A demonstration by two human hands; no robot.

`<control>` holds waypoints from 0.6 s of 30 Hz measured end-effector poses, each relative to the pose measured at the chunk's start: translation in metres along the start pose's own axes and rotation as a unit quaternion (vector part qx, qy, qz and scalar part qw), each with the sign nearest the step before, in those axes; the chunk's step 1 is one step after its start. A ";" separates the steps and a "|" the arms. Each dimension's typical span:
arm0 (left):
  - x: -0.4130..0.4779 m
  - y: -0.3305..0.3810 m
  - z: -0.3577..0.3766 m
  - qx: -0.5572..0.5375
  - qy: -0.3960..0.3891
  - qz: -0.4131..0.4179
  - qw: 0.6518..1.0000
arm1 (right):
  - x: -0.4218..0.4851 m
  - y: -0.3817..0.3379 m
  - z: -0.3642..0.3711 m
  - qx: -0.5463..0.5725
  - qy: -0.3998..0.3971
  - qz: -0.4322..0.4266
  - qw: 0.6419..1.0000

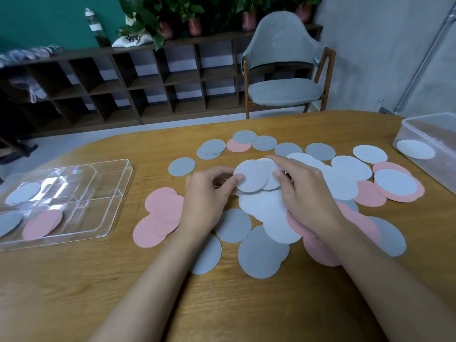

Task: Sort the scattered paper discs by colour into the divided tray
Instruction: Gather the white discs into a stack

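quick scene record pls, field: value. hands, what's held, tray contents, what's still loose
left hand: grip on white discs
right hand: fingers on the same white discs
tray: clear, divided, left on table; holds pink discs, grey disc, pale disc, each in its own section
loose discs: grey, pink, white, many overlapping mid-table
box: clear, far right, one white disc inside

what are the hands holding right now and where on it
Both hands hold a small stack of pale grey paper discs: the left hand pinches its left edge with the thumb on top, and the right hand grips its right edge.
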State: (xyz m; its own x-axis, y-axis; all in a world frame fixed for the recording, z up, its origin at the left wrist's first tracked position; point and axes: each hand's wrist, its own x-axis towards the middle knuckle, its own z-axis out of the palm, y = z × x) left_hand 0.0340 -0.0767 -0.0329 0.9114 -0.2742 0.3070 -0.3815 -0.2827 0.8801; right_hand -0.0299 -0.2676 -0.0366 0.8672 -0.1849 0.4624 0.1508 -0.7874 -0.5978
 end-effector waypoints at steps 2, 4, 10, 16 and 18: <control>-0.001 -0.003 0.004 0.018 0.007 0.012 1.000 | -0.001 -0.002 0.002 0.024 -0.016 0.002 1.000; -0.001 -0.005 0.005 0.030 0.004 0.026 0.999 | -0.002 -0.002 0.004 0.035 -0.030 0.006 0.999; 0.000 -0.015 0.005 0.054 0.004 0.027 0.998 | -0.002 -0.007 0.005 0.058 -0.074 -0.004 0.996; -0.002 -0.016 0.001 0.068 -0.004 0.047 0.997 | -0.004 -0.005 0.009 0.004 -0.074 -0.028 0.997; 0.000 -0.018 0.000 0.123 -0.033 0.085 0.988 | -0.003 -0.001 0.006 0.000 -0.061 -0.017 0.998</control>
State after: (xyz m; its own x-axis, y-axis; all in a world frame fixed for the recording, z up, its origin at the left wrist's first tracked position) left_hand 0.0404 -0.0712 -0.0484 0.8215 -0.3947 0.4115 -0.5622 -0.4402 0.7001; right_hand -0.0298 -0.2625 -0.0411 0.9128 -0.0857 0.3994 0.1812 -0.7914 -0.5838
